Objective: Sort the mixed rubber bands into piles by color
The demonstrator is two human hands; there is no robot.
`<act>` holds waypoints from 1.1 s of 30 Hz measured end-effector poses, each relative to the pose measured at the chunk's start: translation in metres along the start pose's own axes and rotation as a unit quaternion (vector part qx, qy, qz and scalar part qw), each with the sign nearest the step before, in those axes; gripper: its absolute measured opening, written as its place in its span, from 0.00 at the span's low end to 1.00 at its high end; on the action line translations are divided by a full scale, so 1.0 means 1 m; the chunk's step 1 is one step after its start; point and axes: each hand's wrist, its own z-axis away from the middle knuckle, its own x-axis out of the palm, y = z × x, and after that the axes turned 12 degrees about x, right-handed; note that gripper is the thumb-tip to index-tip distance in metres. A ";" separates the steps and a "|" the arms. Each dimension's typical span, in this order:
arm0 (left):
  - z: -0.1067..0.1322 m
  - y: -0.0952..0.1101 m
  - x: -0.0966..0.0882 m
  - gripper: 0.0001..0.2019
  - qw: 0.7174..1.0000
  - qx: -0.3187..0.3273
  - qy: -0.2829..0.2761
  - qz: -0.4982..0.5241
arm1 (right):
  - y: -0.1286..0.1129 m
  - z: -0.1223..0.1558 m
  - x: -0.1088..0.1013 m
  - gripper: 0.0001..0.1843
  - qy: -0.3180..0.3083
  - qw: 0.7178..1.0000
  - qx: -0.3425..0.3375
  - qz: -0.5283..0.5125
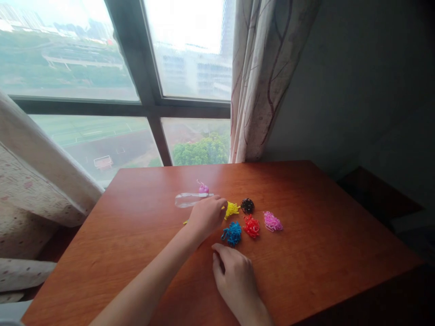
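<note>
Small piles of rubber bands lie on the wooden table (136, 253): yellow (232, 209), black (247, 206), blue (232, 233), red (251, 226) and pink (273, 221). My left hand (209, 215) reaches over to the left edge of the yellow pile, its fingers bent down and closed. The fingertips are mostly hidden, so what they pinch does not show. Nearer to me, my right hand (238, 276) rests on the table just below the blue pile. Its fingers are loosely curled, thumb and index finger apart, with nothing seen between them.
Behind my left hand lie a clear plastic object (185, 199) and a small purple item (204, 189) with a pale loop. A yellow bit (185, 222) lies left of my left hand. Windows and a curtain (253, 81) stand beyond the table's far edge.
</note>
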 end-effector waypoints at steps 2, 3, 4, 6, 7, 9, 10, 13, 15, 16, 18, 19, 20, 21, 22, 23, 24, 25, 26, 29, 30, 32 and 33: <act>-0.010 -0.001 0.003 0.10 1.000 0.000 -0.004 0.001 | 0.000 0.000 0.000 0.16 -0.003 1.000 0.001 0.001; -0.013 -0.002 0.004 0.10 1.000 -0.001 -0.006 0.002 | -0.001 0.000 0.000 0.16 -0.003 1.000 0.001 0.002; -0.015 -0.002 0.004 0.10 1.000 -0.003 -0.006 0.002 | -0.001 0.000 0.000 0.16 -0.003 1.000 0.001 0.004; -0.014 -0.004 0.001 0.10 1.000 -0.008 -0.004 0.002 | -0.001 0.000 0.000 0.16 -0.002 1.000 0.001 0.004; -0.011 -0.005 -0.002 0.11 1.000 -0.012 -0.002 0.002 | 0.000 0.000 0.000 0.15 -0.001 1.000 0.000 0.004; -0.001 -0.008 -0.009 0.11 1.000 -0.020 0.001 0.000 | 0.000 0.000 0.001 0.15 -0.002 1.000 0.000 0.003; 0.006 -0.009 -0.013 0.11 1.000 -0.025 0.003 -0.001 | 0.001 0.001 0.001 0.15 -0.004 1.000 0.001 0.003; 0.033 -0.016 -0.021 0.11 0.999 -0.040 0.008 -0.001 | 0.000 0.001 0.002 0.15 -0.015 1.000 0.007 0.015; 0.054 -0.021 -0.023 0.10 0.999 -0.052 0.008 0.002 | -0.002 0.000 0.001 0.13 -0.026 0.999 0.013 0.035; 0.064 -0.024 -0.022 0.10 0.998 -0.060 0.014 0.011 | -0.004 -0.002 0.001 0.13 -0.032 0.998 0.015 0.047; 0.082 -0.029 -0.020 0.11 0.995 -0.092 0.020 0.026 | -0.008 -0.005 0.000 0.11 -0.044 0.997 0.019 0.068; 0.090 -0.030 -0.018 0.11 0.993 -0.109 0.023 0.032 | -0.010 -0.007 0.001 0.10 -0.048 0.996 0.020 0.075; 0.098 -0.032 -0.016 0.11 0.992 -0.120 0.025 0.039 | -0.012 -0.009 0.002 0.09 -0.052 0.995 0.019 0.080; 0.104 -0.033 -0.014 0.11 0.990 -0.127 0.027 0.046 | -0.014 -0.011 0.003 0.09 -0.056 0.995 0.018 0.082; 0.109 -0.033 -0.012 0.12 0.989 -0.133 0.029 0.053 | -0.016 -0.013 0.004 0.09 -0.058 0.995 0.016 0.081; 0.113 -0.034 -0.010 0.12 0.988 -0.138 0.031 0.058 | -0.018 -0.016 0.006 0.09 -0.060 0.995 0.014 0.080; 0.117 -0.034 -0.009 0.12 0.987 -0.142 0.031 0.064 | -0.020 -0.018 0.008 0.09 -0.062 0.995 0.012 0.079; 0.120 -0.034 -0.007 0.12 0.986 -0.147 0.031 0.068 | -0.022 -0.020 0.010 0.09 -0.063 0.995 0.011 0.079; 0.122 -0.035 -0.006 0.13 0.986 -0.151 0.031 0.070 | -0.024 -0.022 0.012 0.08 -0.063 0.995 0.011 0.080; 0.124 -0.037 -0.004 0.13 0.983 -0.161 0.030 0.077 | -0.027 -0.027 0.017 0.07 -0.060 0.995 0.009 0.083; 0.125 -0.037 -0.004 0.13 0.983 -0.161 0.027 0.080 | -0.027 -0.028 0.019 0.06 -0.057 0.995 0.008 0.082; 0.125 -0.037 -0.003 0.12 0.984 -0.155 0.020 0.089 | -0.027 -0.029 0.021 0.06 -0.048 0.996 0.003 0.074; 0.126 -0.037 -0.003 0.12 0.984 -0.151 0.017 0.094 | -0.026 -0.030 0.022 0.07 -0.043 0.997 0.000 0.068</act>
